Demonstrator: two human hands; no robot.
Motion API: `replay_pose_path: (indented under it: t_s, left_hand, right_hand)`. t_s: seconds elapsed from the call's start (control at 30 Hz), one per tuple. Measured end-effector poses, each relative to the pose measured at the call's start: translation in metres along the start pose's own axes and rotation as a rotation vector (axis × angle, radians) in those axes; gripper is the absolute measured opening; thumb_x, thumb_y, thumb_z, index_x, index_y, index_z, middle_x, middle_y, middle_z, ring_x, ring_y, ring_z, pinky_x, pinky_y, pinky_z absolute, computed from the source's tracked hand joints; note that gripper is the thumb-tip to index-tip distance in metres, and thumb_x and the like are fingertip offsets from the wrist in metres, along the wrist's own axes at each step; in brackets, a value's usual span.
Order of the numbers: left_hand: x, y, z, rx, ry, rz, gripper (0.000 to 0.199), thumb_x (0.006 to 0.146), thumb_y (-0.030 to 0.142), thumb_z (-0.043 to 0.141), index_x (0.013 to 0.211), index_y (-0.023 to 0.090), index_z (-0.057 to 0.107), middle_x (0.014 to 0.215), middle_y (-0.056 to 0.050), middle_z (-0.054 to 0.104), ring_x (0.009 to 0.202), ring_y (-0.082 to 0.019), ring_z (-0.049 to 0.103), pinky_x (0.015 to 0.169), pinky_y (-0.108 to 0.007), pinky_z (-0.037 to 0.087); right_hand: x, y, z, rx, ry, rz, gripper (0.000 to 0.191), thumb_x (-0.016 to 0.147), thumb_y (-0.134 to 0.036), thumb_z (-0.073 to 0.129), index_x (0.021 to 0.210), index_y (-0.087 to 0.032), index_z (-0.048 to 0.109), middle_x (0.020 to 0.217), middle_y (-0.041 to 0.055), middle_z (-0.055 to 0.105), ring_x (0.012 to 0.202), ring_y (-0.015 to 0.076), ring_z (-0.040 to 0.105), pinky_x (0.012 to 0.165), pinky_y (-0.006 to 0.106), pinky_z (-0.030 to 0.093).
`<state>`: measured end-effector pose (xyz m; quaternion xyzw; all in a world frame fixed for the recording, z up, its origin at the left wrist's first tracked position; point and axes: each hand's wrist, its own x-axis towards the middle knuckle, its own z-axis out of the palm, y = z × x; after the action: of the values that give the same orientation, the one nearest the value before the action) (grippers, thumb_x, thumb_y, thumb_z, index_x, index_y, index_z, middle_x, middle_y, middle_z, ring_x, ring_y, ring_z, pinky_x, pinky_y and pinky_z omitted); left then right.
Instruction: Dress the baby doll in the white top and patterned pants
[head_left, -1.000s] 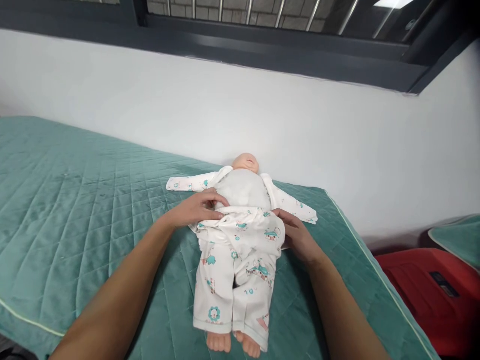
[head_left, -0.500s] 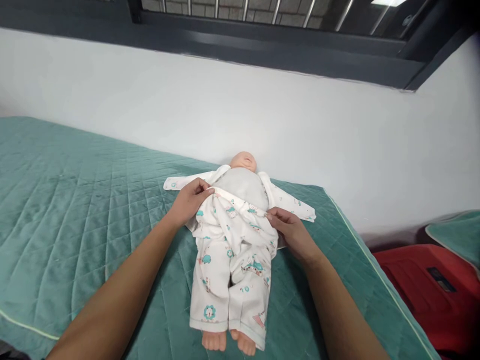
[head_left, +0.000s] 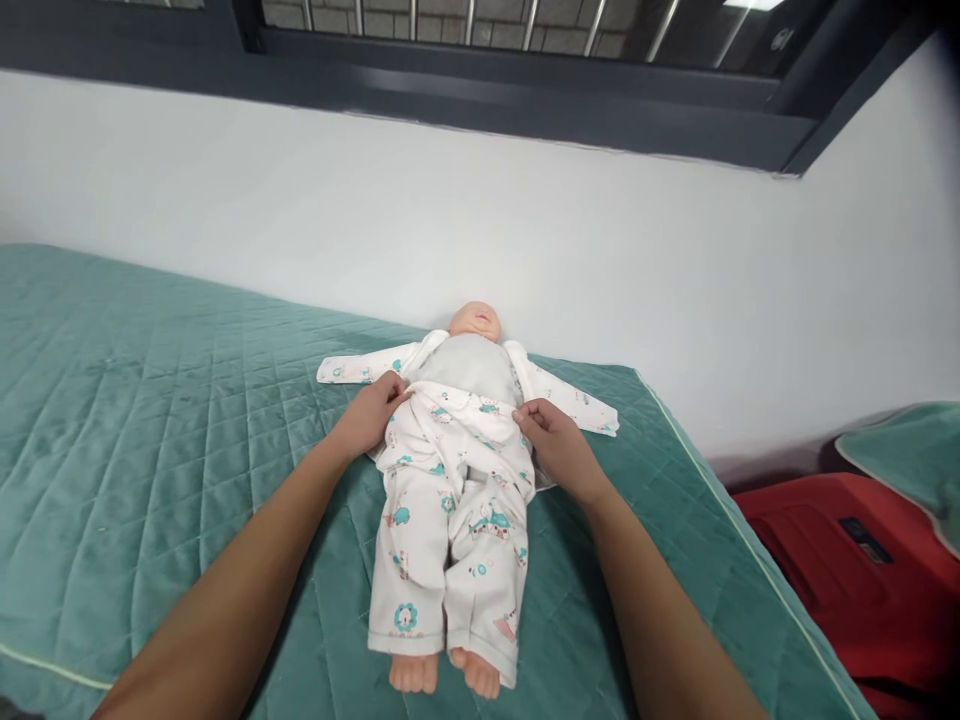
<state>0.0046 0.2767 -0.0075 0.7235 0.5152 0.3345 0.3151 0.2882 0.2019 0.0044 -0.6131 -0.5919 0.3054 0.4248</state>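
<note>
A baby doll (head_left: pixel 475 320) lies on its back, head toward the wall, feet toward me. It wears white printed trousers (head_left: pixel 409 540) and an open white printed jacket (head_left: pixel 574 397), its sleeves spread to both sides. The doll's grey torso (head_left: pixel 471 364) shows between the jacket's edges. My left hand (head_left: pixel 373 412) pinches the left end of the trousers' waistband. At the waistband's right end, my right hand (head_left: pixel 551 440) grips the cloth between thumb and fingers. Both bare feet stick out of the trouser legs.
The doll rests on a green quilted cover (head_left: pixel 187 420) with a pale piped edge. Behind it is a white wall (head_left: pixel 375 210) below a dark window frame (head_left: pixel 450 85) with metal bars. A red object (head_left: pixel 847 570) and more green cloth (head_left: pixel 911 460) are at the right.
The waistband has become flatter and straighter across the doll's belly. My hands have come slightly closer together, still on the cloth. The view has shifted a little.
</note>
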Motion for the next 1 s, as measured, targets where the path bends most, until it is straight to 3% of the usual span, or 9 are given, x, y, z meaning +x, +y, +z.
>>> replay_pose_path:
  t_s: [0.13,0.27,0.47,0.63,0.8,1.0]
  left_hand:
    - [0.001,0.002,0.001,-0.091,-0.063,0.027,0.026,0.081,0.047,0.055,0.089,0.022,0.049,0.088,-0.001,0.066,0.085,-0.021,0.060,0.078,-0.033,0.044]
    - [0.001,0.013,-0.004,-0.136,-0.171,-0.043,0.036,0.074,0.043,0.061,0.100,0.021,0.051,0.098,-0.005,0.068,0.092,-0.024,0.063,0.080,-0.035,0.047]
    - [0.000,0.023,-0.012,-0.137,-0.278,-0.037,0.035,0.064,0.036,0.067,0.094,0.020,0.054,0.093,-0.003,0.067,0.090,-0.025,0.063,0.075,-0.033,0.050]
    - [0.000,0.027,-0.009,-0.136,-0.267,-0.096,0.033,0.064,0.027,0.065,0.094,0.020,0.053,0.091,-0.002,0.066,0.085,-0.021,0.062,0.067,-0.028,0.048]
    - [-0.005,0.031,-0.003,-0.301,-0.238,-0.240,0.049,0.060,0.024,0.067,0.106,0.020,0.050,0.096,-0.003,0.069,0.082,-0.021,0.064,0.061,-0.026,0.048]
    - [-0.003,0.028,-0.002,-0.245,-0.231,-0.126,0.025,0.060,0.031,0.068,0.081,0.019,0.063,0.076,-0.004,0.071,0.079,-0.027,0.065,0.063,-0.031,0.049]
  right_hand:
    - [-0.004,-0.003,-0.003,-0.167,-0.072,-0.032,0.013,0.089,-0.036,0.050,0.087,-0.024,0.052,0.068,-0.0036,0.052,0.065,0.0156,0.046,0.061,0.028,0.036]
    - [-0.006,-0.001,0.000,-0.249,-0.094,-0.044,0.004,0.086,-0.027,0.049,0.089,-0.024,0.049,0.073,-0.0017,0.058,0.070,0.0174,0.050,0.063,0.028,0.039]
    - [-0.001,0.007,0.004,-0.308,-0.060,0.015,0.016,0.078,-0.024,0.056,0.092,-0.025,0.048,0.077,-0.0011,0.062,0.070,0.0176,0.053,0.063,0.028,0.040]
    - [0.000,0.008,0.009,-0.451,-0.029,0.051,0.016,0.082,-0.025,0.054,0.094,-0.025,0.043,0.079,0.0010,0.062,0.070,0.0194,0.055,0.064,0.030,0.039]
    - [0.000,0.010,0.012,-0.441,0.006,0.085,0.019,0.083,-0.026,0.054,0.097,-0.026,0.040,0.086,0.0043,0.064,0.073,0.0211,0.058,0.067,0.032,0.041]
    - [-0.001,0.000,0.014,-0.475,0.044,0.107,0.021,0.083,-0.024,0.053,0.100,-0.024,0.042,0.092,0.0112,0.067,0.079,0.0267,0.061,0.068,0.035,0.041]
